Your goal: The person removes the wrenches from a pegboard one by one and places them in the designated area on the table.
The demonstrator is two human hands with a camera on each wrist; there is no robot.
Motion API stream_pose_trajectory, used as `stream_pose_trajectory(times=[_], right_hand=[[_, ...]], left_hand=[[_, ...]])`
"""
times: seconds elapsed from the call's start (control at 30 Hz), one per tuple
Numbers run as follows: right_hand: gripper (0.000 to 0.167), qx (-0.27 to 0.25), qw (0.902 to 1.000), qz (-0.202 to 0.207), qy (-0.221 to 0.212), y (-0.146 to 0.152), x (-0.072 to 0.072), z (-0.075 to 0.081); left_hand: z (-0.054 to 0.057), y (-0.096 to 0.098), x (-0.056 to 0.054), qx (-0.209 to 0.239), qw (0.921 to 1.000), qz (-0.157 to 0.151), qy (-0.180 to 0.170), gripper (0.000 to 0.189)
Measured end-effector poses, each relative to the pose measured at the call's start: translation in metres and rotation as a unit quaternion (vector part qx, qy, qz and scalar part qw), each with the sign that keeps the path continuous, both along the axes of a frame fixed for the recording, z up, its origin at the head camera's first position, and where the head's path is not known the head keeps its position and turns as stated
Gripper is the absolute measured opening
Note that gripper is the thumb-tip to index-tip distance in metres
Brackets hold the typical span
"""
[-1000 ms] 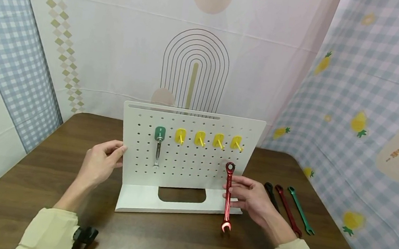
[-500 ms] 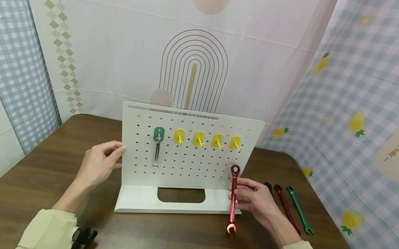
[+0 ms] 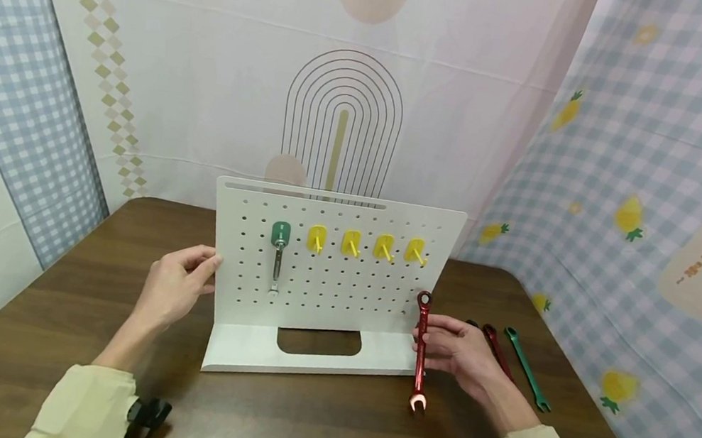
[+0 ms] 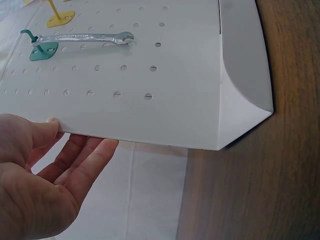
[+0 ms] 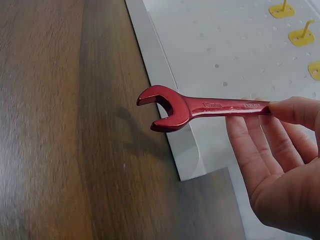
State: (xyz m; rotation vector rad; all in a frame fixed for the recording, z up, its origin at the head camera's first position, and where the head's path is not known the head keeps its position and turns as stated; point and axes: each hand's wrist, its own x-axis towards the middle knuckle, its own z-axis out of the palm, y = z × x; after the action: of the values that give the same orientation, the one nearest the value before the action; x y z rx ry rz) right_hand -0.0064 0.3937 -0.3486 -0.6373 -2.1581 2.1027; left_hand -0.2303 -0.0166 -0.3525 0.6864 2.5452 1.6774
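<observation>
My left hand (image 3: 176, 283) pinches the left edge of a white pegboard (image 3: 331, 290), thumb on the front face and fingers at the edge and behind. In front of the board's lower right side, my right hand (image 3: 462, 352) holds a red combination wrench (image 5: 215, 106) between thumb and fingers. The wrench hangs nearly upright in the head view, ring end up and open end down, below the rightmost yellow hook (image 3: 415, 250). A silver wrench (image 4: 82, 38) hangs from the green hook (image 3: 282, 233) at the board's left.
Right of my right hand lie a green wrench (image 3: 528, 370), a dark red wrench (image 3: 496, 350) and a black one, mostly hidden by the hand. Several yellow hooks (image 3: 351, 243) line the board's upper row. Patterned cloth hangs behind and beside the brown table (image 3: 278, 418).
My right hand has shifted right with the red wrench, toward the board's right edge, and now covers more of the black wrench. The left hand has stayed on the board's edge.
</observation>
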Motion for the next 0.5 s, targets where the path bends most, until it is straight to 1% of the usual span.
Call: stream_pose_trajectory(times=[0.13, 0.27, 0.5], right_hand=[[0.045, 0.006, 1.0, -0.001, -0.007, 0.005, 0.002, 0.0], [0.047, 0.013, 0.9998, -0.009, -0.01, 0.012, 0.005, 0.001], [0.042, 0.025, 0.9994, -0.022, -0.013, 0.028, 0.012, 0.0]], left_hand=[[0.0, 0.0, 0.0, 0.002, 1.0, -0.001, 0.003, 0.032], [-0.001, 0.0, 0.0, 0.005, 1.0, -0.002, 0.001, 0.032], [0.001, 0.0, 0.001, 0.005, 1.0, -0.003, -0.005, 0.033]])
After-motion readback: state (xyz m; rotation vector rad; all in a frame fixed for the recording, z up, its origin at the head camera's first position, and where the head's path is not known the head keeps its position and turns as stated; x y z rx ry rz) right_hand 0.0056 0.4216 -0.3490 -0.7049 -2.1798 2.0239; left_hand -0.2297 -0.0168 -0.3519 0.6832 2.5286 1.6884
